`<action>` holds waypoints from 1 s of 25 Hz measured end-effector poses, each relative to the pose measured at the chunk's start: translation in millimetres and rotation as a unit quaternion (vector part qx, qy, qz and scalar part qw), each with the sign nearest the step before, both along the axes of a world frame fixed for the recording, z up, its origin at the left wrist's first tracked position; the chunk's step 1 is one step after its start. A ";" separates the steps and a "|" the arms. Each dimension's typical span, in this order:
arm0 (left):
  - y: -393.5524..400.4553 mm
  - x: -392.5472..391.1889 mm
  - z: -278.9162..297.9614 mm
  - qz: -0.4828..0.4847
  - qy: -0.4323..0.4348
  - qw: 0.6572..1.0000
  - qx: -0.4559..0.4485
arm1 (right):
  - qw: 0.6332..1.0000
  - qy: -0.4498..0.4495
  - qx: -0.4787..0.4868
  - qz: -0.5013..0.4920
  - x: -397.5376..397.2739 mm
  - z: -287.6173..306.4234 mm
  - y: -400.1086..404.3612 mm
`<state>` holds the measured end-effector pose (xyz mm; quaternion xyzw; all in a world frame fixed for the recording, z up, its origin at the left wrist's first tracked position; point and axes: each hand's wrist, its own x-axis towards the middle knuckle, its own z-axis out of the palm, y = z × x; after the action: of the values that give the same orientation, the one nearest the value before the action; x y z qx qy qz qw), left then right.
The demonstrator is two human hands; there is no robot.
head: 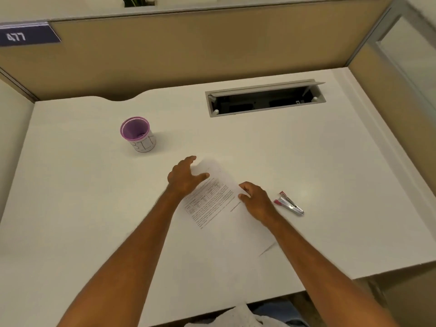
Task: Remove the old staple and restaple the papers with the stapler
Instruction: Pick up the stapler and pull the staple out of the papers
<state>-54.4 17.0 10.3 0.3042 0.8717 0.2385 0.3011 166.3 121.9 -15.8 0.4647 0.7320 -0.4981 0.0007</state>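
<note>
The printed papers (pixel 213 204) lie flat and slanted on the white desk (pixel 330 161). My left hand (pixel 185 177) rests on their far left corner with fingers spread, holding nothing. My right hand (pixel 256 201) lies at the papers' right edge, fingers loosely curled and apart, nothing in it. A small silver stapler with pink ends (pixel 289 204) lies on the desk just to the right of my right hand, not touched. The staple itself is too small to make out.
A purple mesh cup with a white label (pixel 139 135) stands at the left back. An open cable slot (pixel 264 100) is set into the desk at the back right. Tan partition walls enclose the desk on the far and right sides.
</note>
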 end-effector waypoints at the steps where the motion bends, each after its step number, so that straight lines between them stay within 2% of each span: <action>1: 4.2 2.2 -7.0 -0.006 0.008 1.000 0.001 | 1.000 -0.010 0.010 0.015 3.8 -9.9 4.2; 3: 11.4 -0.2 -15.0 -0.018 -0.021 1.000 0.009 | 0.999 -0.008 0.024 0.047 10.1 -20.6 11.0; 7: 20.5 -6.7 -26.8 0.002 -0.173 0.984 0.039 | 0.993 0.020 0.072 0.094 19.9 -31.9 20.3; 11: 19.8 -1.2 -36.0 0.014 -0.257 0.966 0.030 | 0.981 0.026 0.182 0.057 33.7 -35.5 20.0; 14: 19.8 -0.7 -35.7 0.026 -0.263 0.964 0.033 | 0.974 0.046 0.221 -0.020 60.4 -30.7 24.1; 19: 20.1 -0.6 -35.0 0.021 -0.285 0.958 0.037 | 0.964 0.014 0.252 -0.087 107.2 -23.9 31.0; 25: 19.8 5.6 -37.5 0.036 -0.281 0.958 0.039 | 0.924 -0.158 0.309 -0.161 159.6 -24.5 36.9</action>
<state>-48.8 36.8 -27.2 0.2050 0.7523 0.3586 0.5133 325.9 158.8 -40.3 0.6259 0.7555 -0.1612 -0.1071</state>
